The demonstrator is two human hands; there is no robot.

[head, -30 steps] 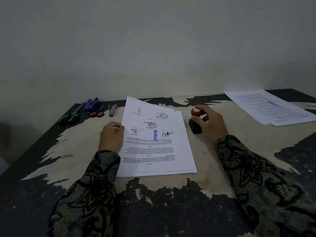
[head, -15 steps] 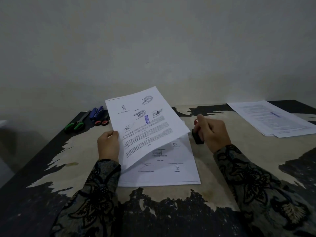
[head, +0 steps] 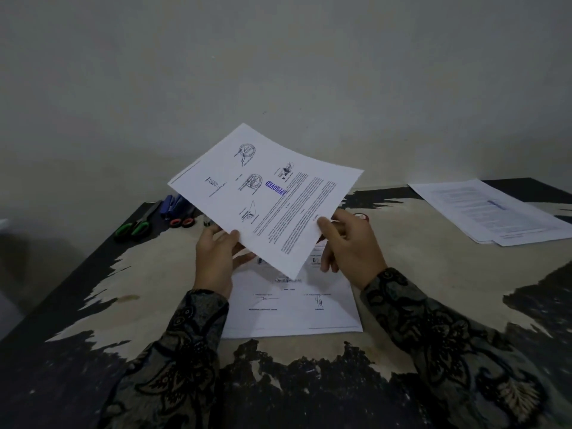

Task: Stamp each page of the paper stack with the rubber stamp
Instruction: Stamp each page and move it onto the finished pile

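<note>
Both hands pinch my stamped page aloft.
Fresh "APPROVED" ink may smear if I drop it onto the finished pile.

Left hand and right hand pinch a stamped page above the paper stack.

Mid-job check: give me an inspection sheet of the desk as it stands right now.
Surface: table, worn, dark coating peeled to pale patches.
Job's things: stamped page lifted, blue APPROVED mark showing; paper stack flat beneath, visible part unstamped; rubber stamp mostly hidden behind the right hand; finished pile far right.
Clutter: green-handled scissors, blue markers, red-handled scissors, far left.
Hands: left hand and right hand pinch the page's near edges.
Cables: nothing seen.
Surroundings: bare wall.
</note>
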